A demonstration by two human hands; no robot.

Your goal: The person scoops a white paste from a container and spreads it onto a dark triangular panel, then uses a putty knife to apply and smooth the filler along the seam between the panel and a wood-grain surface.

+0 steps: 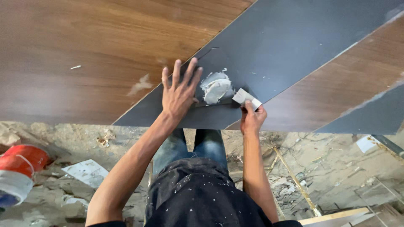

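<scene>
My left hand [179,93] lies flat with fingers spread on a dark grey panel strip [286,46] that runs diagonally across a wood-grain board [84,50]. Just right of it sits a blob of pale grey-white putty [216,87] on the grey strip. My right hand [252,120] grips a small light-coloured scraper [245,97] whose edge rests on the grey surface beside the putty. Both forearms reach up from the bottom of the frame over my dark, speckled clothing.
Another wood-grain band [362,75] and grey strip [374,113] lie to the right. A red and white bucket [19,172] lies on the dusty floor at left, near a sheet of paper [87,171]. Wood strips and debris [294,180] litter the floor at right.
</scene>
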